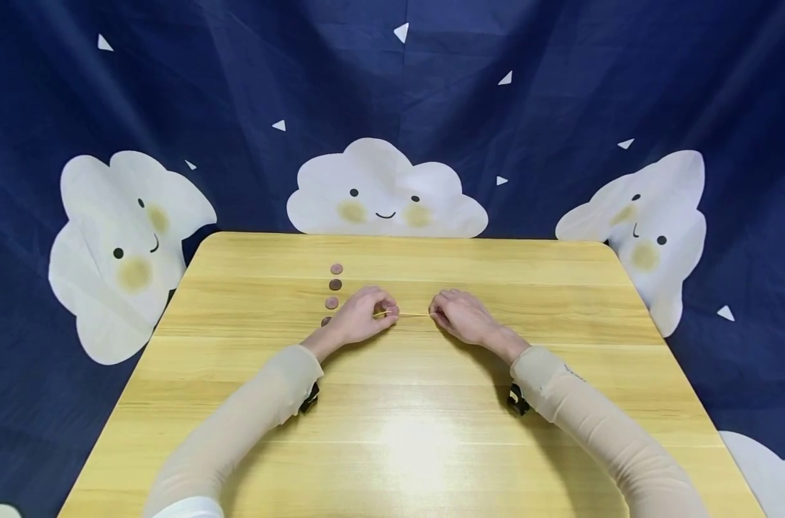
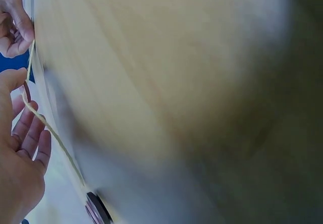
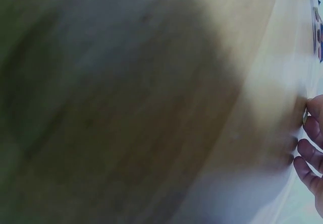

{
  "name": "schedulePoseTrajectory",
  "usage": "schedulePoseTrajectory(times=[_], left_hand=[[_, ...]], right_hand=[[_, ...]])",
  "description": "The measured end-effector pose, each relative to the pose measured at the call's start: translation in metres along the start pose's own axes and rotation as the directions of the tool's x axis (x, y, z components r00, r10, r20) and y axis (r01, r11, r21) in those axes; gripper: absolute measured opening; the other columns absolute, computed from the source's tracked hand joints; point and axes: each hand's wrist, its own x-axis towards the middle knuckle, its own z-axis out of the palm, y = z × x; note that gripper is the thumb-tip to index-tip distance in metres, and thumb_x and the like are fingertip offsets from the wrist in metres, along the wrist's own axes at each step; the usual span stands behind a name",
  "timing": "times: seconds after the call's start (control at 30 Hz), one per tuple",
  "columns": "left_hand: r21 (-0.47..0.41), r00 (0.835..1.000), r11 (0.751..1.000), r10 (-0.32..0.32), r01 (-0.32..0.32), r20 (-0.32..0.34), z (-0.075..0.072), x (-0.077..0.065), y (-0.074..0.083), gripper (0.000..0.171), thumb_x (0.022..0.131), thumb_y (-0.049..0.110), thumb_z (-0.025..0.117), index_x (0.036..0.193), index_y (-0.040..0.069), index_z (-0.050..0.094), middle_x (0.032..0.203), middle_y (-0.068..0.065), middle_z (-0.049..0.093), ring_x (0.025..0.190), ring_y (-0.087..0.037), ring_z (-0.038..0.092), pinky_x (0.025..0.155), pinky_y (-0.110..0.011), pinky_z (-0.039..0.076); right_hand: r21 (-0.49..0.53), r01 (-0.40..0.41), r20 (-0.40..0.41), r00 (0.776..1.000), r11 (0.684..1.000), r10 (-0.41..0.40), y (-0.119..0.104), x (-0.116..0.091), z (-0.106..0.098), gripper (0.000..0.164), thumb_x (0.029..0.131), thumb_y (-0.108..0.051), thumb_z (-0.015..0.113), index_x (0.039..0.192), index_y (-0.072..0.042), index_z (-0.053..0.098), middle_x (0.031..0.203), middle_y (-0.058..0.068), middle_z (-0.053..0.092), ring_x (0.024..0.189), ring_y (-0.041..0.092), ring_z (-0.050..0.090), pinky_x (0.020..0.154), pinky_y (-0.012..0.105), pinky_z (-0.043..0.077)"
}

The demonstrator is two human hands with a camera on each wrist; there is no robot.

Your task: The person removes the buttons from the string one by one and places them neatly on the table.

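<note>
A thin yellow string (image 1: 413,314) runs taut between the two hands over the table. My left hand (image 1: 364,316) pinches a small brown button (image 2: 27,91) between thumb and fingers, seen edge-on in the left wrist view. From there the string's other length trails down toward the tabletop. Opposite, my right hand (image 1: 463,316) pinches the string's end between thumb and forefinger. The right wrist view catches only the fingertips (image 3: 304,148) at its edge, close over the wood.
Beyond the left wrist, several brown and pinkish buttons (image 1: 336,285) lie in a column on the wooden table (image 1: 418,403); the left forearm partly covers the nearest. A dark blue curtain (image 1: 528,115) with white clouds hangs behind the table's far edge.
</note>
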Motion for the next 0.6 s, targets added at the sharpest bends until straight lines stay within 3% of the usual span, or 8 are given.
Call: schedulePoseTrajectory(times=[0.33,0.6], left_hand=[[-0.006,1.0,1.0,-0.024,0.024,-0.013,-0.011,-0.013,-0.006,0.026,0.096,0.03,0.078,0.115,0.011,0.073,0.111,-0.003,0.071,0.105,-0.02,0.063,0.096,-0.038,0.055],[0.036,0.997,0.998,-0.047,0.049,-0.056,-0.017,-0.022,-0.008,0.026,0.094,0.034,0.08,0.112,0.016,0.075,0.108,0.0,0.072,0.1,-0.019,0.066,0.092,-0.045,0.049]], right_hand=[[-0.005,0.026,-0.009,1.0,1.0,-0.026,0.002,0.0,0.001,0.005,0.103,-0.014,0.064,0.102,-0.011,0.069,0.1,0.003,0.072,0.098,0.022,0.067,0.094,0.041,0.057],[-0.005,0.022,-0.004,1.0,1.0,-0.022,0.002,-0.001,0.001,0.005,0.103,-0.013,0.065,0.103,-0.01,0.069,0.1,0.004,0.072,0.097,0.023,0.066,0.094,0.041,0.056]])
